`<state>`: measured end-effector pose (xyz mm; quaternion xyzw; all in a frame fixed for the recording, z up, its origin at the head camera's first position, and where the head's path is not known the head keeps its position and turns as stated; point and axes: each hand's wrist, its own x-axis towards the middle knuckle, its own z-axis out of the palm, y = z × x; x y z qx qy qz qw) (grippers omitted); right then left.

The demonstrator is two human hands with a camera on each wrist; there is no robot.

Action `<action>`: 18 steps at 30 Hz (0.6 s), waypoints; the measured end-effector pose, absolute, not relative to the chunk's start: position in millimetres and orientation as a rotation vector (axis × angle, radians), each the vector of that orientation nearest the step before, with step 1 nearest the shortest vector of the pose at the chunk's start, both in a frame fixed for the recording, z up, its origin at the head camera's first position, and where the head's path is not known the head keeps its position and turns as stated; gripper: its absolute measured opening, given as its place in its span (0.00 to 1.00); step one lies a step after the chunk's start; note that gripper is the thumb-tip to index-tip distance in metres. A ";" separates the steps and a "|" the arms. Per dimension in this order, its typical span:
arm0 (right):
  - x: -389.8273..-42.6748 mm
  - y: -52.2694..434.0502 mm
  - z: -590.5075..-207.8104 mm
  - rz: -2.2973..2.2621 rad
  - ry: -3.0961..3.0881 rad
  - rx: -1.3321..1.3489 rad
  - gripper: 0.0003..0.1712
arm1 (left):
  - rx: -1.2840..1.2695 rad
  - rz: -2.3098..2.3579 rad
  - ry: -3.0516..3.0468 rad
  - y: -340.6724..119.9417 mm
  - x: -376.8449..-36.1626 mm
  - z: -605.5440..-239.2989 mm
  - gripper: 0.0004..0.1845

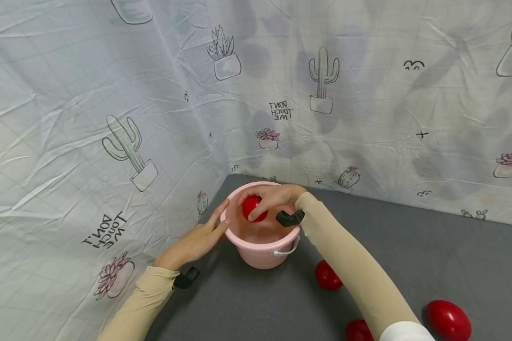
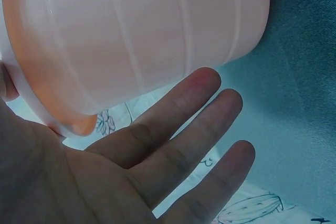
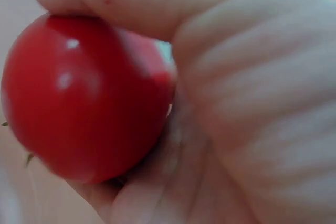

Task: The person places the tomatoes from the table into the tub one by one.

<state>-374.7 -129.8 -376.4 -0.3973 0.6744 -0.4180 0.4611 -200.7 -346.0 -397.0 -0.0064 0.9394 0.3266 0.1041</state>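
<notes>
The right hand (image 1: 277, 195) reaches in over the rim of the pink bucket (image 1: 262, 258) and grasps a red tomato (image 3: 89, 103), thumb on one side and fingers round the other, so the fruit sits in the bucket's mouth within that hand's curl; whether it touches the bottom, I cannot tell. The left hand (image 1: 200, 239) grasps nothing: its thumb and a finger rest against the rim nearest to it, while the other three fingers stretch straight alongside the outer wall. The tomato looks round, smooth and glossy, so it is probably fairly light, firm under a gentle touch but easily bruised, and apt to slip if pinched by the fingertips alone. A broad hold round its widest part, clear of the green leaf tips (image 3: 29, 160) below the thumb, should suit it best. The bucket appears to be thin, stiff plastic, likely light enough to slide or tip if the right wrist leans on it; the rim beside the left hand seems a sound place to steady it.
</notes>
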 end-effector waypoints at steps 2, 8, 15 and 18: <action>-375.4 -129.8 -376.1 -1.028 1.669 -1.003 0.30 | -0.017 0.961 2.770 -346.2 -201.1 -397.4 0.32; -377.8 -131.1 -376.1 -1.024 1.681 -1.061 0.30 | -0.035 0.984 2.750 -345.6 -201.2 -399.1 0.32; -379.6 -131.6 -375.2 -1.011 1.737 -1.102 0.28 | -0.032 0.986 2.733 -344.3 -201.0 -397.8 0.33; -381.6 -130.2 -372.7 -1.071 1.733 -1.054 0.26 | -0.016 0.981 2.731 -345.2 -203.5 -396.5 0.33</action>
